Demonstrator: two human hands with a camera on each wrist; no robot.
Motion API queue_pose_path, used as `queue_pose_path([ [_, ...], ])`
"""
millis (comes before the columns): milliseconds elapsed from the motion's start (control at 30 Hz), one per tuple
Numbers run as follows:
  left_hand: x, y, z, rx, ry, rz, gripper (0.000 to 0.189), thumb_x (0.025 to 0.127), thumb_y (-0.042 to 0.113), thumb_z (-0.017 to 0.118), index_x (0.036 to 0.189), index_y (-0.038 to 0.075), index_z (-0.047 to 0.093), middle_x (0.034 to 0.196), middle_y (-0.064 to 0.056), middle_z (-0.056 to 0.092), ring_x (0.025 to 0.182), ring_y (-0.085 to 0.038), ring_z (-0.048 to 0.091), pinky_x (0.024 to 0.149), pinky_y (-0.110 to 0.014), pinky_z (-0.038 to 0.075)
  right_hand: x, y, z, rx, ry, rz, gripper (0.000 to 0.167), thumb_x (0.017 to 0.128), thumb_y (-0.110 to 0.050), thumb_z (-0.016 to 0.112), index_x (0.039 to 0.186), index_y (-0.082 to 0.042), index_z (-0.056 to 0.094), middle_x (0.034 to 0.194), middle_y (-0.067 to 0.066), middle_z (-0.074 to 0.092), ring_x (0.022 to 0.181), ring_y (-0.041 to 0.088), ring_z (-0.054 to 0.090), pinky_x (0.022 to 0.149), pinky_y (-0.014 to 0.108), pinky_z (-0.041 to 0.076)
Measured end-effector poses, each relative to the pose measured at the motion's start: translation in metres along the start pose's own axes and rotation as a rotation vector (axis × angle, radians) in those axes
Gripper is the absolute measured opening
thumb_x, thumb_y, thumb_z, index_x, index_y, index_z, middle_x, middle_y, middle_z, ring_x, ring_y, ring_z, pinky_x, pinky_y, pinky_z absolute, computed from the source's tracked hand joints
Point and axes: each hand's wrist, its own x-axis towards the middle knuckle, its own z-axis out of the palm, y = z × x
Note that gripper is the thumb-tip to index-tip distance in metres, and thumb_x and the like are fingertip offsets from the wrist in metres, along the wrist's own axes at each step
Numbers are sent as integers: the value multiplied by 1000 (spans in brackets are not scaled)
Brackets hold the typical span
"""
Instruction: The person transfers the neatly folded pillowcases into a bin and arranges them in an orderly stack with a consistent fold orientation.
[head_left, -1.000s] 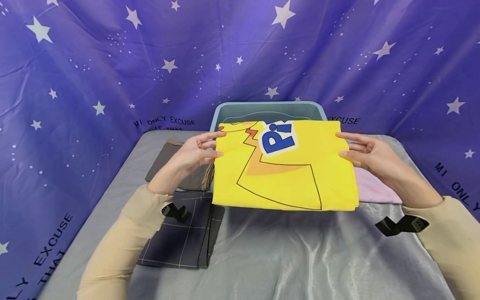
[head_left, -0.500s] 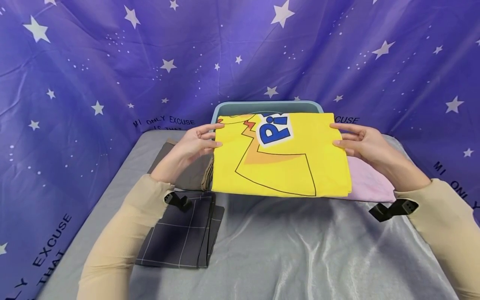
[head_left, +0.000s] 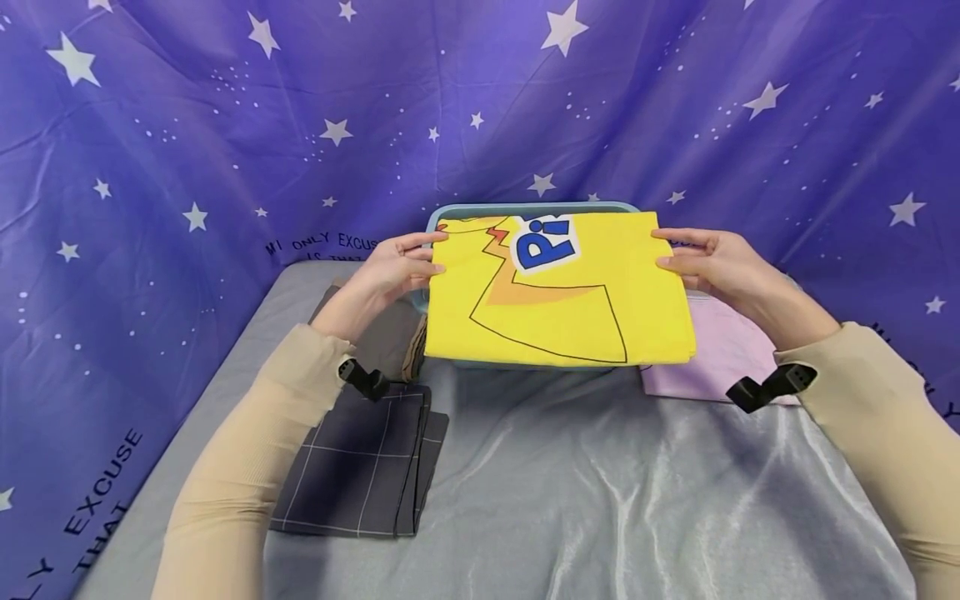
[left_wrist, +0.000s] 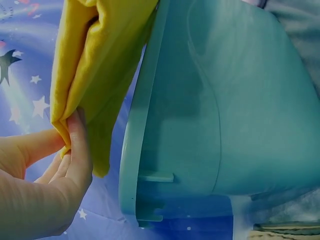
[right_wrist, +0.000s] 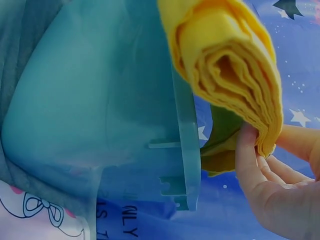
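On the counter covered in shiny gray cloth [head_left: 555, 483], we have a pale blue plastic bin with round corners [left_wrist: 255, 100]. Just above its rim [left_wrist: 137, 130] is a folded, bright yellow cloth with blue letters [head_left: 555, 317]. Our left hand [head_left: 386, 271] and right hand [head_left: 723, 262] pinch its two sides in a narrow grip; if one slips, it could flop open.

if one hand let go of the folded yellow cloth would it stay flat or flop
The folded yellow cloth would probably flop on that side, since it looks soft and loosely layered in the right wrist view. It seems fairly light, as fingers pinch it only at the sides.
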Motion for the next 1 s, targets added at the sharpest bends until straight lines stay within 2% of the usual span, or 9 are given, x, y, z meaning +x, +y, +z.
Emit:
queue_pose_path([
  [167, 7, 6, 1, -2, 14, -11, 54, 78, -13, 57, 126, 10, 50, 112, -14, 57, 85, -18, 61, 71, -28, 51, 7, -5, -2, 12, -11, 16, 73, 77, -21, 69, 137, -6, 31, 90, -15, 63, 84, 4, 62, 73, 25, 50],
  [300, 12, 11, 1, 10, 39, -16, 53, 77, -13, 57, 125, 10, 51, 115, -15, 55, 84, -18, 61, 69, -27, 51, 12, -8, -2, 43, -29, 15, 71, 79, -17, 67, 138, -4, 29, 90, -14, 63, 83, 4, 62, 72, 24, 51],
  [400, 14, 13, 2, 24, 56, -15, 52, 77, -11, 58, 124, 10, 51, 109, -13, 57, 81, -17, 61, 69, -27, 51, 17, -9, -3, 52, -32, 17, 71, 79, -15, 66, 138, -4, 29, 88, -13, 64, 81, 5, 62, 70, 24, 51],
  [600, 20, 14, 1, 44, 75, 1, 50, 77, -10, 59, 123, 9, 52, 84, -7, 57, 70, -14, 60, 64, -25, 51, 25, -13, -5, 45, -26, 39, 74, 77, -18, 68, 138, -5, 28, 85, -12, 65, 78, 6, 63, 69, 24, 51],
  [1000, 34, 23, 3, 76, 130, -23, 50, 77, -10, 59, 123, 9, 53, 87, -7, 55, 66, -13, 60, 61, -23, 51, 40, -22, -5, 67, -8, 65, 73, 78, -14, 67, 137, 0, 28, 77, -10, 65, 70, 6, 64, 65, 21, 51],
])
